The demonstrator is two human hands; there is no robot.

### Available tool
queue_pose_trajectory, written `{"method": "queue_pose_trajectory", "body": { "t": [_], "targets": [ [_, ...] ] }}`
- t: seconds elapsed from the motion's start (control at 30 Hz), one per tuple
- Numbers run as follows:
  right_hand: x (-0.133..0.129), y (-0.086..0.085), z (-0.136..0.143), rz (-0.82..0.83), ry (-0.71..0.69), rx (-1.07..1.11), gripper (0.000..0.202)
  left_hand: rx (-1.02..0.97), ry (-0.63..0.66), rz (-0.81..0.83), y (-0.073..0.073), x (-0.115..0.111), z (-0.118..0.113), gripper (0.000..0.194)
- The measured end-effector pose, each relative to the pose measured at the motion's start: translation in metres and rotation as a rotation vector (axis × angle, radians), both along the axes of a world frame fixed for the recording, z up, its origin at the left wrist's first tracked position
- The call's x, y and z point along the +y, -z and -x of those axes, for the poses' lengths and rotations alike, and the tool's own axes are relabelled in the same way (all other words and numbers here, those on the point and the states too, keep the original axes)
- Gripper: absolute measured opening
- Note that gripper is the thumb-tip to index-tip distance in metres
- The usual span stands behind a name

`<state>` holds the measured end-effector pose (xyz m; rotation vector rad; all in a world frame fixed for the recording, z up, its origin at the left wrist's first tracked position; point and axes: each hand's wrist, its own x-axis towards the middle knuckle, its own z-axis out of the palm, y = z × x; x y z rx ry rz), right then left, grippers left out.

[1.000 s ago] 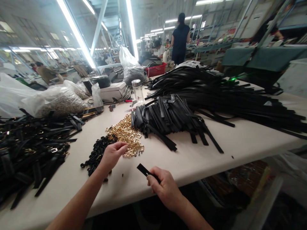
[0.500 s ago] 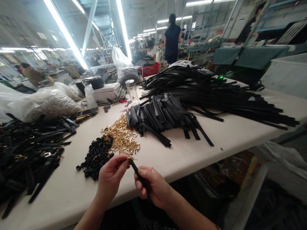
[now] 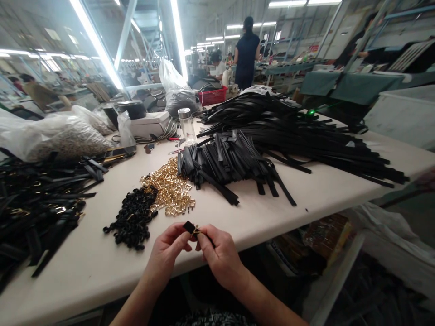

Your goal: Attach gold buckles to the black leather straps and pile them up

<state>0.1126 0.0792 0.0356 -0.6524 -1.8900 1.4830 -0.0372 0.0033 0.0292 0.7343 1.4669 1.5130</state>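
Over the table's front edge, my left hand (image 3: 169, 246) and my right hand (image 3: 220, 249) meet around a black strap (image 3: 189, 226). A gold buckle (image 3: 196, 231) sits on the strap, whose end sticks up beyond it. My left fingers pinch at the buckle, and my right thumb and fingers are closed on the strap just beside it. Most of the strap is hidden by my right hand. Just past my hands lie a heap of gold buckles (image 3: 173, 190) and a heap of small black loops (image 3: 134, 217).
Short black straps (image 3: 224, 158) are piled behind the buckles, with long black strips (image 3: 306, 136) beyond. Finished-looking straps with gold parts (image 3: 37, 203) lie at left. A glass bottle (image 3: 186, 127), plastic bags (image 3: 68, 136) and a red basket (image 3: 214, 96) stand farther back. A person (image 3: 247, 54) stands in the background.
The strap's end now shows past the buckle, where before the buckle was at its tip. My right hand has moved up close to my left. The view has shifted slightly.
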Motion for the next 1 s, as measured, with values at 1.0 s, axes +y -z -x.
{"method": "queue_pose_trajectory", "body": {
  "t": [1.0],
  "targets": [
    [0.003, 0.007, -0.007, -0.148, -0.122, -0.118, 0.030, -0.247, 0.185, 0.053, 0.000, -0.004, 0.002, 0.015]
  ]
}}
